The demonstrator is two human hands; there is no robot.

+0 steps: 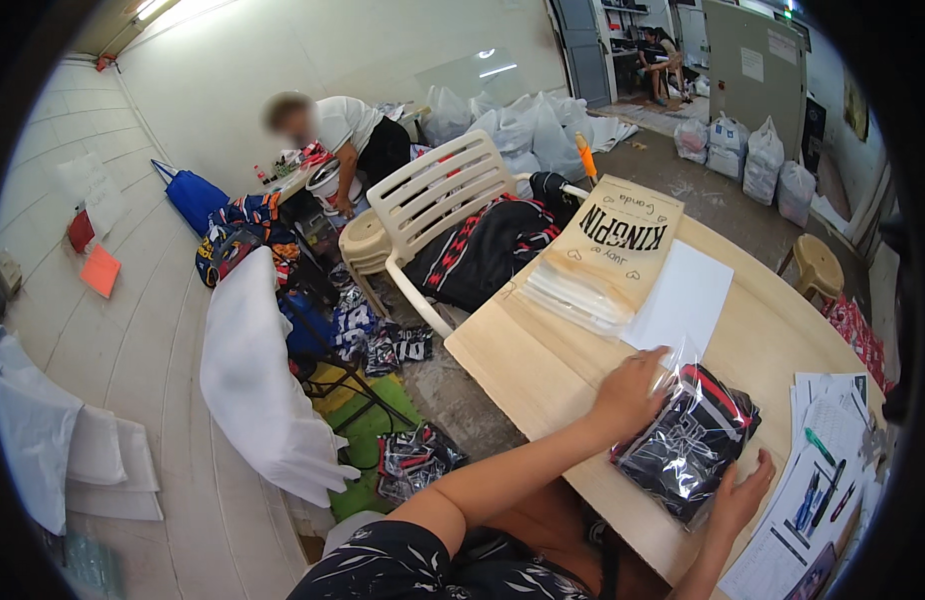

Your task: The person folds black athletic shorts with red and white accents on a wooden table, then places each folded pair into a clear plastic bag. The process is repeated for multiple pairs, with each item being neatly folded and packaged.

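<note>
A folded black garment (698,415) with red and white trim lies in a clear plastic bag (680,480) on the wooden table near me. My left hand (631,398) is at the bag's far left corner, its fingers closed on the loose clear plastic there. Along the bag's near right side rests my right hand (741,492), its fingers apart and touching the edge. Just beyond my left hand, a white sheet (683,300) lies partly under a tan printed packet of stacked clear bags (603,265).
Papers (798,510) and several pens (821,495) cover the table's right side. A beige plastic chair (453,185) holding dark garments stands past the table's left edge. Another bagged garment (420,462) lies on the floor. A person (348,135) bends over a bucket at the back.
</note>
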